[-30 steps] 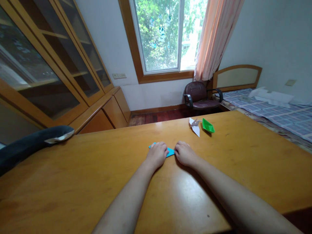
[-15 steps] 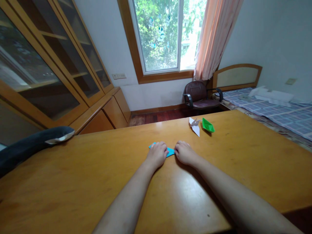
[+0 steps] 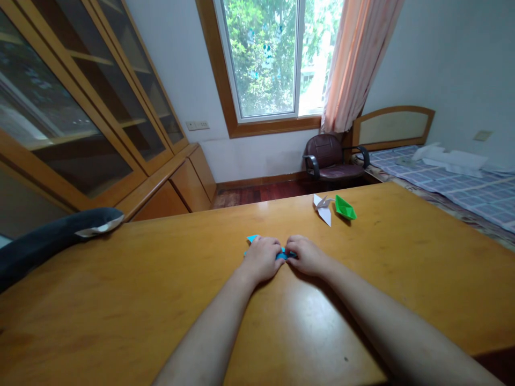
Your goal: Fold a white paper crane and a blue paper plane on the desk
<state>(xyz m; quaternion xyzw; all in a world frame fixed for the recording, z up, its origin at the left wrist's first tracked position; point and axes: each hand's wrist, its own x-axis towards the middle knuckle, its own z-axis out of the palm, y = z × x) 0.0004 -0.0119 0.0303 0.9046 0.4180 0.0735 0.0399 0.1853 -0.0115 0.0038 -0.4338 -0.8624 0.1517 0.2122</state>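
A folded piece of blue paper [image 3: 252,238] lies on the wooden table [image 3: 161,279], mostly hidden under my hands. My left hand [image 3: 262,258] presses on its left part with curled fingers. My right hand [image 3: 306,255] pinches its right end, fingertips touching the left hand's. Only a blue corner at the far left and a sliver between the fingers show.
A white paper crane [image 3: 323,208] and a green paper boat [image 3: 345,207] sit farther back to the right. A dark grey padded object [image 3: 52,239] rests at the table's left edge. Behind are a brown chair [image 3: 330,157], a bed [image 3: 454,177] and glass-door cabinets [image 3: 80,107].
My hands have closed together over the blue paper, so less of it shows between them. The right hand shifted slightly left.
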